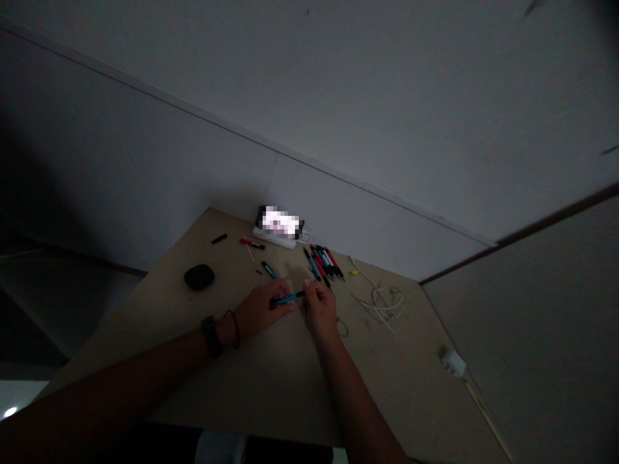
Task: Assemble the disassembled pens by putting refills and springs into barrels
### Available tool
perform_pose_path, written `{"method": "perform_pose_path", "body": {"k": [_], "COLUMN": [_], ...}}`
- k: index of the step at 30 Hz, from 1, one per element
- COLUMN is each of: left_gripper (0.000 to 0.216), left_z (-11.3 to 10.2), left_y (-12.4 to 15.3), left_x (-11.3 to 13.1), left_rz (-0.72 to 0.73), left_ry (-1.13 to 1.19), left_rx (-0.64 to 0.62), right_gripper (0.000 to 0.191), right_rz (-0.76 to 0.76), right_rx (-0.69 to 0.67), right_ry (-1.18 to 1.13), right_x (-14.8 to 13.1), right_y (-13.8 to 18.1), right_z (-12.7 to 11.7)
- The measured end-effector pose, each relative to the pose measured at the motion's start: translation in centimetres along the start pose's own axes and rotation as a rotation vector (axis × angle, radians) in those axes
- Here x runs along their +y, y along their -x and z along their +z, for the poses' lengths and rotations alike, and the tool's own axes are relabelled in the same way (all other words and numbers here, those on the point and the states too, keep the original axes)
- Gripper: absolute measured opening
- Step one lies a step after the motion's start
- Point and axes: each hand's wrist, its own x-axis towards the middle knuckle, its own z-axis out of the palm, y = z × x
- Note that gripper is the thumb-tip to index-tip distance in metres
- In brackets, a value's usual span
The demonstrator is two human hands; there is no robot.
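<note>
My left hand [264, 308] and my right hand [318, 306] meet over the middle of a beige table [271, 380]. Between them they hold a blue pen [286, 299] lying level: the left fingers are wrapped round its blue barrel, the right fingers pinch its dark end. A dark watch and a red cord sit on my left wrist. Just beyond the hands lies a row of several blue, red and black pens [323, 263].
A black oval case [198, 276] lies at the left. A red pen [252, 243], a black pen piece [219, 239] and a blue pen [269, 269] lie loose. A white power strip [273, 238] is by the wall. White cable [384, 301] coils at the right, a white plug [453, 362] nearer.
</note>
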Motion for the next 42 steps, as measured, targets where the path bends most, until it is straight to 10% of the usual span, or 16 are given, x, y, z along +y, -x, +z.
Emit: {"method": "perform_pose_path", "body": {"k": [31, 42], "left_gripper": [0.035, 0.037], "left_z": [-0.4, -0.6], "left_y": [0.1, 0.1], "left_x": [0.8, 0.9], "left_rz": [0.023, 0.004], "left_ry": [-0.052, -0.006], "left_rx": [-0.113, -0.102], "right_gripper": [0.054, 0.053], "right_rz": [0.015, -0.029], "right_rx": [-0.010, 0.242], "right_ry": [-0.017, -0.134], "right_x": [0.4, -1.3], "right_y": [-0.1, -0.5], "right_z": [-0.1, -0.5]}}
